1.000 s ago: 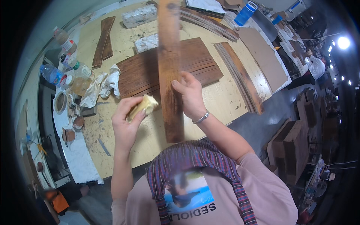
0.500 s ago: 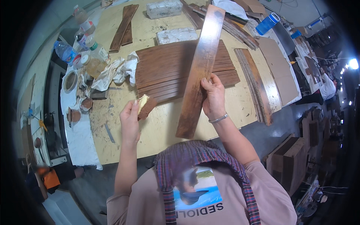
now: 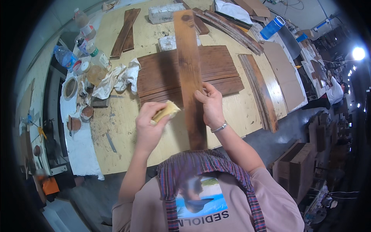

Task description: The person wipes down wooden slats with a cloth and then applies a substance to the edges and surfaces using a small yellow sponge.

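Observation:
My right hand (image 3: 211,105) grips the edge of a long brown wooden board (image 3: 189,69), which stands on end toward me above the table. The board's upper part is lighter brown with a knot, and its lower end is darker. My left hand (image 3: 150,121) is closed round a yellow sponge (image 3: 167,111), just left of the board and apart from it. Beneath and behind the board, several dark brown boards (image 3: 154,79) lie side by side on the table (image 3: 123,147).
Bottles and jars, including a jar of amber liquid (image 3: 95,77), stand at the left beside a crumpled white cloth (image 3: 123,79). Narrow boards (image 3: 257,92) lie at the right. A wrapped white block (image 3: 165,14) and a blue bottle (image 3: 273,28) are farther back.
The board has turned from slanting to nearly upright and shifted left. My left hand has moved right toward it, and the sponge now shows its yellow side instead of its brown one.

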A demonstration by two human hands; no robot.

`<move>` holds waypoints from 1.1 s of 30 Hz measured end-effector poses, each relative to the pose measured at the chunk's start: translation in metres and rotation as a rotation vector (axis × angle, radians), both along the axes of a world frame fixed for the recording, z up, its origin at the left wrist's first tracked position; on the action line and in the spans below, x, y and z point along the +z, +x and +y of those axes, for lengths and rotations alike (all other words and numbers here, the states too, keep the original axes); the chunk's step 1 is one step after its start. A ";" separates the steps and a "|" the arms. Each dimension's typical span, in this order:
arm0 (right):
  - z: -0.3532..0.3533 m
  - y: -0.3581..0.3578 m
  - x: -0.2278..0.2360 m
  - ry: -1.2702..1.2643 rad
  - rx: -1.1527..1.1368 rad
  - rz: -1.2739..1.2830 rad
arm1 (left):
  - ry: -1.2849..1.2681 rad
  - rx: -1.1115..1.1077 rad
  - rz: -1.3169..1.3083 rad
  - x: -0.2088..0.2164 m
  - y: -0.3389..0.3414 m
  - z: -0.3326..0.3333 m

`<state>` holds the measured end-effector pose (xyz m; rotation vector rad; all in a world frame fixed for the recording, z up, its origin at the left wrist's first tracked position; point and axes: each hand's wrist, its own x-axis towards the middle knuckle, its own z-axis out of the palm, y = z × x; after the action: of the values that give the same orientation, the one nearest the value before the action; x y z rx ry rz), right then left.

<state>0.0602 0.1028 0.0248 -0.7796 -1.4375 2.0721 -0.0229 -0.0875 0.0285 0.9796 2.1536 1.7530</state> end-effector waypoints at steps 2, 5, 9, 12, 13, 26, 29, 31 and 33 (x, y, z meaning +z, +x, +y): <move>0.008 0.005 -0.004 0.070 0.029 -0.030 | 0.078 0.080 -0.101 -0.003 -0.008 -0.007; 0.013 0.015 -0.004 0.150 0.070 -0.099 | 0.138 0.183 -0.045 -0.004 -0.020 -0.011; 0.015 0.031 -0.019 0.141 0.136 -0.176 | 0.151 0.315 0.110 0.007 -0.036 -0.007; 0.022 0.046 -0.025 0.224 0.232 -0.277 | 0.070 0.361 0.270 0.013 -0.039 -0.008; 0.023 0.052 -0.028 0.258 0.267 -0.289 | 0.025 0.339 0.340 0.016 -0.037 -0.009; 0.030 0.093 -0.042 0.055 0.523 -0.293 | -0.012 0.437 0.228 0.012 -0.077 -0.033; 0.029 0.096 -0.034 -0.358 0.635 -0.279 | 0.381 0.370 -0.289 -0.011 -0.080 -0.032; 0.024 0.099 -0.035 -0.665 0.765 -0.240 | 0.604 0.189 -0.689 -0.013 -0.084 -0.035; 0.022 0.098 -0.048 -0.829 0.911 -0.065 | 0.666 -0.068 -0.907 -0.013 -0.069 -0.025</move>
<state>0.1583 0.1249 -0.0237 -0.4807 -0.9952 3.4744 -0.0920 -0.1125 0.0151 0.2104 0.9909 2.2957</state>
